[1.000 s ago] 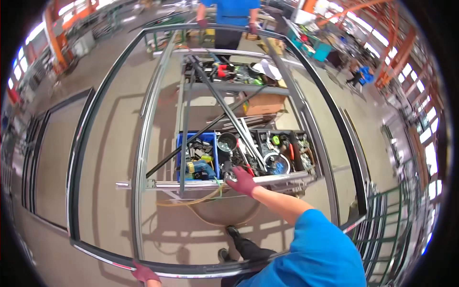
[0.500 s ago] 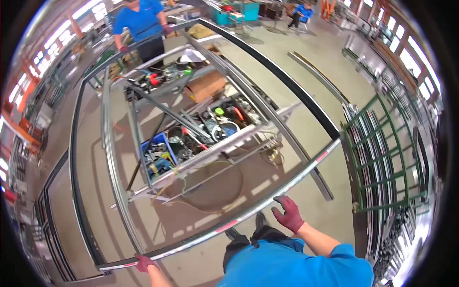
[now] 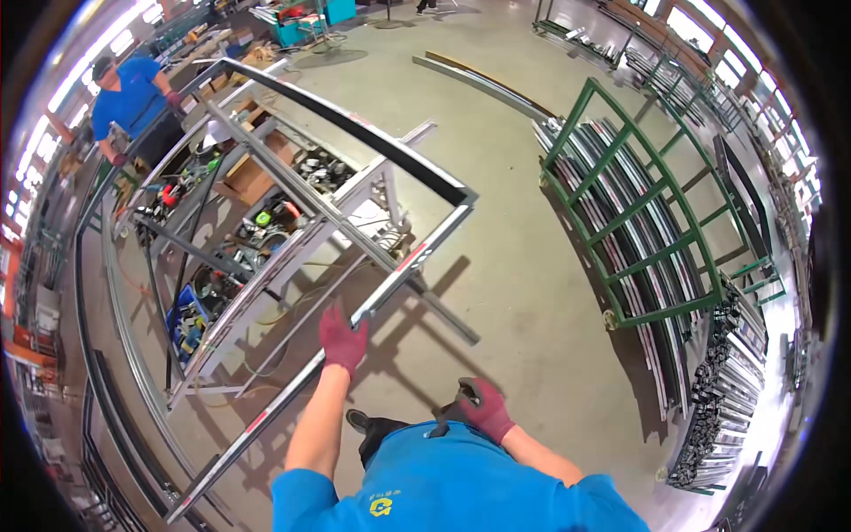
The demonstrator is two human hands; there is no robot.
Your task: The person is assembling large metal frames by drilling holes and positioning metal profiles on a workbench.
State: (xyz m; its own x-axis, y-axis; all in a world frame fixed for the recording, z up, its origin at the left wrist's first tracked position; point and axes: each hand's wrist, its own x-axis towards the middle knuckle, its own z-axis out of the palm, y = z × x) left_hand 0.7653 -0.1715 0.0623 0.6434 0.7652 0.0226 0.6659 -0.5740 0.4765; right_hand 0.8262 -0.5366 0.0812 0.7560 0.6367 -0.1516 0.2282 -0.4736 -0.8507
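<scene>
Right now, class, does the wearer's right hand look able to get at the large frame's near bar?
Probably yes: the right hand is off the near bar, with only floor showing between hand and bar. The left hand has its grip further left, leaving the right-hand stretch free.

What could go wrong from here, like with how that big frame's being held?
Possibly three things. Only the left grip is on the near rail of the large frame; the right grip is off it, so that end might tip or slip. A grey bar juts past the near rail and could catch a leg. The co-worker is at the far end, so uneven movement might twist the frame.
</scene>
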